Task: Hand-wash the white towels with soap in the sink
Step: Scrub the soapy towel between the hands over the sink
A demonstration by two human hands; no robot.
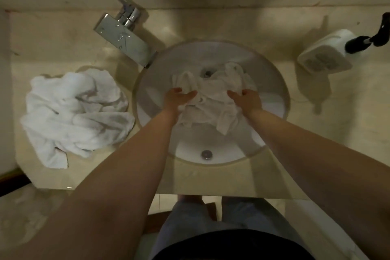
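A crumpled white towel (213,101) lies in the round white sink (272,82), covering part of the drain. My left hand (179,99) presses on the towel's left side with its fingers stretched forward. My right hand (245,100) lies on the towel's right side, fingers spread and slightly bent into the cloth. A pile of white towels (73,112) sits on the counter to the left of the sink. A white soap bottle with a black pump (329,50) lies on its side on the counter at the far right.
A chrome tap (124,38) stands at the back left of the sink, its spout reaching over the rim. The beige stone counter (211,177) runs round the basin, with a wall behind. My legs and the tiled floor show below the counter's front edge.
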